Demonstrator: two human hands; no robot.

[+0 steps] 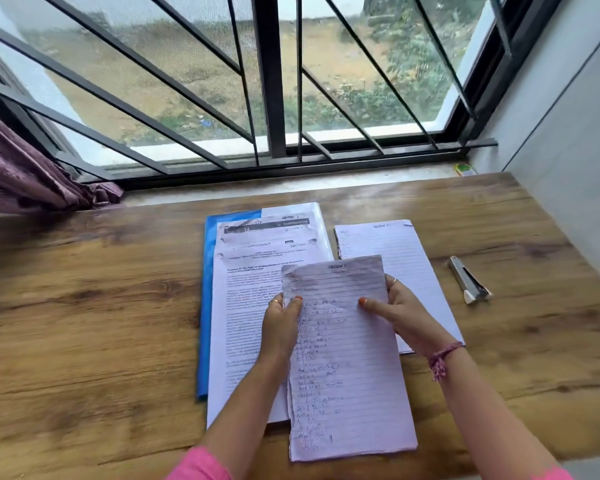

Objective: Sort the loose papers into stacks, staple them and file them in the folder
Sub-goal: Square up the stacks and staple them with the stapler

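My left hand (280, 318) pinched the left edge of a lined handwritten sheet (347, 362), thumb on top, and my right hand (400, 313) gripped its right edge the same way, fingers curled behind the paper. I held the sheet lifted a little above the wooden table (101, 306), its lower end hanging toward me at six o'clock.

At about ten o'clock from my hands lay the loose papers (250, 289), mostly printed pages, fanned untidily on top of the blue folder (207, 306), whose edge showed along their left side. At two o'clock, just beside my right hand, a separate stack of lined sheets (392, 251) lay flat. Farther out at three o'clock, well apart from the papers, sat the stapler (468, 280), touched by neither hand.

By my judgement the work was at its early stage: sorting was under way, with one stack begun and a pile yet to go through. I could not tell whether anything was stapled, and nothing looked filed inside the folder.
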